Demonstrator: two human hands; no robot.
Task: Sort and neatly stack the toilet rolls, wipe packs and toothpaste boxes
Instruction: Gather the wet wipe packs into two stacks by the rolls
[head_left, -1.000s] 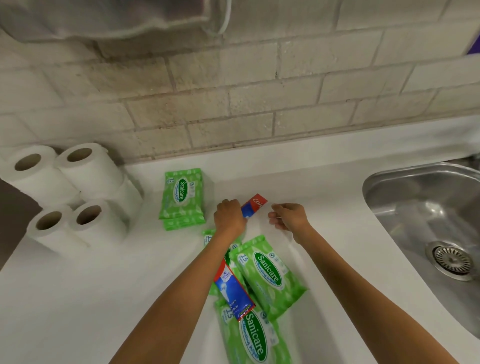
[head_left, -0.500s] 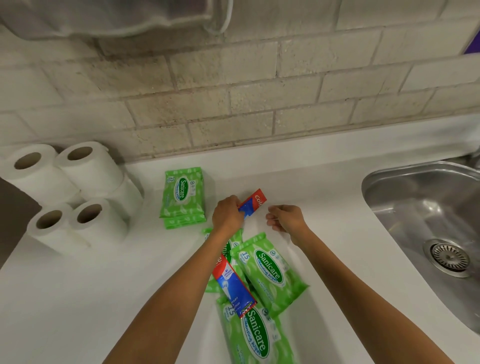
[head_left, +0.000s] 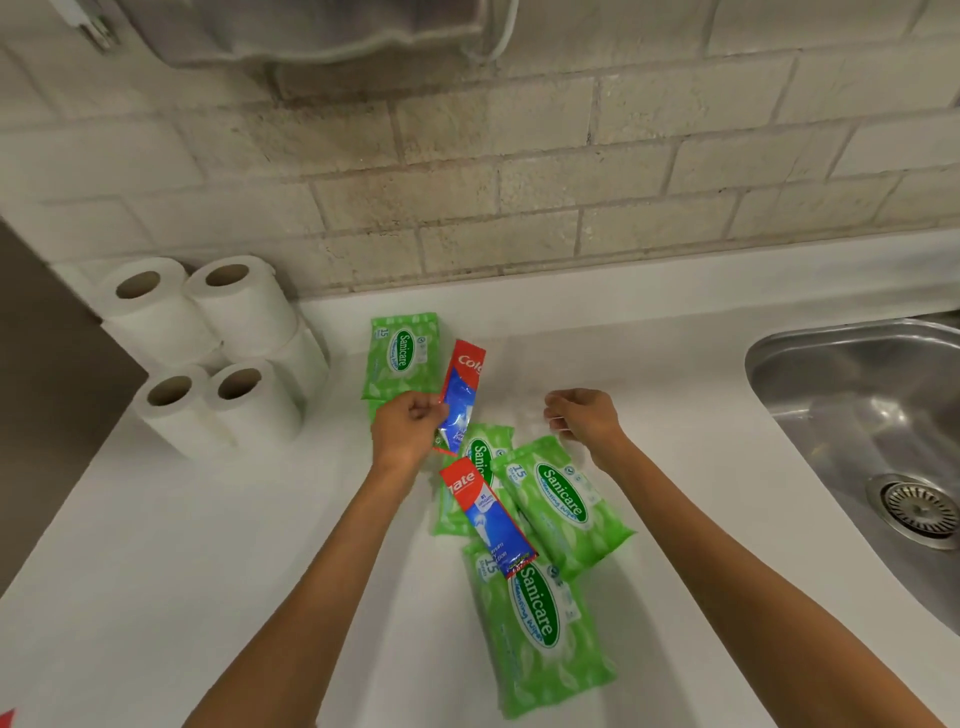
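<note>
Presently the left hand (head_left: 410, 431) grips a flat red-and-blue cardboard toothpaste box (head_left: 462, 387) by its lower half, the box tilted just beside a glossy green plastic wipe pack (head_left: 405, 353) near the wall. The right hand (head_left: 582, 418) hangs above the smooth white countertop (head_left: 156, 545), fingers curled in, with nothing visible in it. A second toothpaste box (head_left: 488, 517) lies across three loose wipe packs (head_left: 563, 501). Soft white cylindrical toilet rolls (head_left: 218, 343) stand in two tiers at the left. A stainless steel sink (head_left: 857, 415) sits at the right.
</note>
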